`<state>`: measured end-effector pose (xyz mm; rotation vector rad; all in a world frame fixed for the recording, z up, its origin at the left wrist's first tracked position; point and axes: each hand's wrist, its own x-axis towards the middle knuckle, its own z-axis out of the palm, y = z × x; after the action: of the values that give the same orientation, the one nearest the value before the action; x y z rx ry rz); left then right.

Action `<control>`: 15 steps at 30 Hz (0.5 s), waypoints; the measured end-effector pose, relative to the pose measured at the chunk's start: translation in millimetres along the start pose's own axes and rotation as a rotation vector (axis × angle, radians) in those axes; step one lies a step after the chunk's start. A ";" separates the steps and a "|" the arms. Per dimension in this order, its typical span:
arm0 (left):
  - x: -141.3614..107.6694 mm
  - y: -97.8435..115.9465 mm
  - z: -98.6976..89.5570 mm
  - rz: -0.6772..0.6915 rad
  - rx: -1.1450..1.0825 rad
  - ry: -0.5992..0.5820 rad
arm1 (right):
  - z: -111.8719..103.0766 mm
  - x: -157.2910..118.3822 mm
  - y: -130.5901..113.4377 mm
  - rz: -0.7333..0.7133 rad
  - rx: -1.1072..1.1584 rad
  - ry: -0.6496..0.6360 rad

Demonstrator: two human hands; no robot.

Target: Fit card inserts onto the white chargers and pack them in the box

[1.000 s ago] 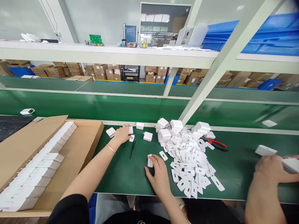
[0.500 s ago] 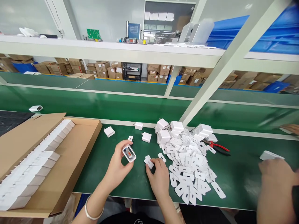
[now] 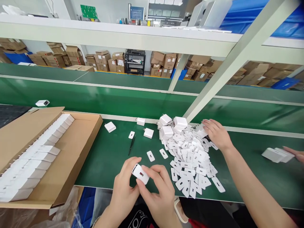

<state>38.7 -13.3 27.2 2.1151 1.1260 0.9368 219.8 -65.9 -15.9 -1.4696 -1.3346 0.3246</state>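
My left hand (image 3: 125, 182) is closed around a white wall charger (image 3: 136, 169) with its end turned up toward me. Over that end lies a slotted white cover plate (image 3: 143, 176), pinched at its edge by the thumb and fingers of my right hand (image 3: 158, 186). The plate sits slightly off the opening, with a dark gap showing at its upper left. Ahead of my hands, two loose cover plates (image 3: 150, 156) lie on the green table (image 3: 99, 164). Black tweezers (image 3: 132, 145) rest near another plate (image 3: 131, 135).
To the right is a heap of cover plates (image 3: 190, 161), with chargers (image 3: 167, 130) behind it. A co-worker's hand (image 3: 217, 134) reaches there; another hand (image 3: 294, 152) is at chargers (image 3: 276, 155) far right. An open carton (image 3: 78, 136) with rows of chargers stands left.
My right hand has brought a cover plate from the table onto the charger's open end. My left hand has drawn nearer my body. A co-worker's arm has reached to the heap's back.
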 end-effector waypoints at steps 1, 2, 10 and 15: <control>-2.8 0.3 0.4 -0.002 0.005 0.001 | -2.2 2.9 0.7 0.001 -0.002 -0.009; -5.5 0.6 0.1 -0.003 0.007 -0.003 | -4.7 6.1 1.6 0.004 -0.004 -0.016; -19.3 1.7 -12.4 -0.047 -0.185 -0.133 | 0.1 2.0 -12.5 0.051 0.108 -0.064; -18.5 -2.6 -4.4 -0.159 -0.314 -0.023 | 23.4 -9.6 -29.8 0.092 0.270 -0.111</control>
<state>26.5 -27.4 22.1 1.7545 1.0430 0.9430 182.4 -68.1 -4.9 -1.3023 -1.2572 0.6289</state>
